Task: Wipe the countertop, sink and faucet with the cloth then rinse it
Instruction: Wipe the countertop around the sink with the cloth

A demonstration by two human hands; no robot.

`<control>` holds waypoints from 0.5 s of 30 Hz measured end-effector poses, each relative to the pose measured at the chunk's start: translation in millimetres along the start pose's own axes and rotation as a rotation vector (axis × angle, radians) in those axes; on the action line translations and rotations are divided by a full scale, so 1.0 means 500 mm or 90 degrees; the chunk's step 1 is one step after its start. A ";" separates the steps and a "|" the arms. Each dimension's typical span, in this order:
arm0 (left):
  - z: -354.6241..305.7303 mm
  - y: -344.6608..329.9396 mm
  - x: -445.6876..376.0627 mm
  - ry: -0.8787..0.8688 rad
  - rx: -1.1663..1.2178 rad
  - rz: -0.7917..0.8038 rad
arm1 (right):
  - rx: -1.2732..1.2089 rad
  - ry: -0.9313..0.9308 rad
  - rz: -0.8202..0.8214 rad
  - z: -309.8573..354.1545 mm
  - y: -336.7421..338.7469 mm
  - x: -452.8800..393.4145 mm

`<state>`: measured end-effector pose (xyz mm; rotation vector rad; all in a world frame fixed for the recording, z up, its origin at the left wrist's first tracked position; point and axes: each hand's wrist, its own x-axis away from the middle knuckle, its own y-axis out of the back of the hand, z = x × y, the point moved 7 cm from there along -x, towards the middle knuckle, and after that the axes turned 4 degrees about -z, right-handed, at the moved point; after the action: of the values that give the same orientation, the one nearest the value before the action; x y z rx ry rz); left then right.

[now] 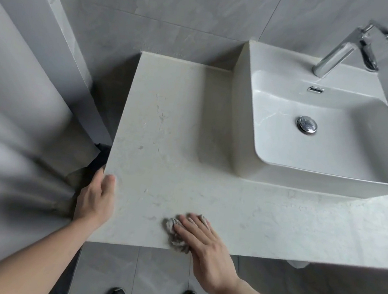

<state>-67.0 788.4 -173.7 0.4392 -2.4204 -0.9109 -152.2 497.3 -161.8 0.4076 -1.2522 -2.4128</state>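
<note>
1. The left hand [95, 197] sits at the left edge of the countertop [188, 146], thumb lying on top and the other fingers dropping over the side, out of sight.
2. The left forearm is bare and runs up from the lower left corner.
3. The right hand [202, 248] lies palm down with fingers straight and close together, pressing flat on a crumpled grey cloth [176, 236] near the front edge.
4. The right forearm, also bare, comes in from the lower right.

Grey marbled wall tiles [156, 8] meet a grey tiled floor [160, 272] in soft light.
</note>
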 end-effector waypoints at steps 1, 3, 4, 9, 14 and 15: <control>-0.002 0.001 0.002 0.001 -0.003 -0.001 | -0.008 -0.006 -0.001 -0.007 0.007 0.011; -0.008 0.004 0.007 -0.004 -0.002 -0.002 | -0.047 -0.062 -0.047 -0.036 0.052 0.011; -0.008 0.004 0.008 -0.006 0.000 -0.002 | -0.062 -0.108 -0.091 -0.060 0.083 0.006; -0.005 0.001 0.004 -0.016 -0.008 -0.002 | -0.023 -0.422 -0.348 -0.269 0.254 0.022; 0.003 -0.003 -0.002 -0.016 0.001 0.000 | 0.085 -0.670 -0.363 -0.351 0.245 0.110; 0.004 -0.004 -0.004 -0.018 0.004 -0.001 | 0.099 -0.678 -0.362 -0.332 0.225 0.109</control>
<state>-66.2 788.9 -177.0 0.4327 -2.4505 -0.9155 -106.4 294.5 -165.6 -0.7023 -1.9266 -3.1515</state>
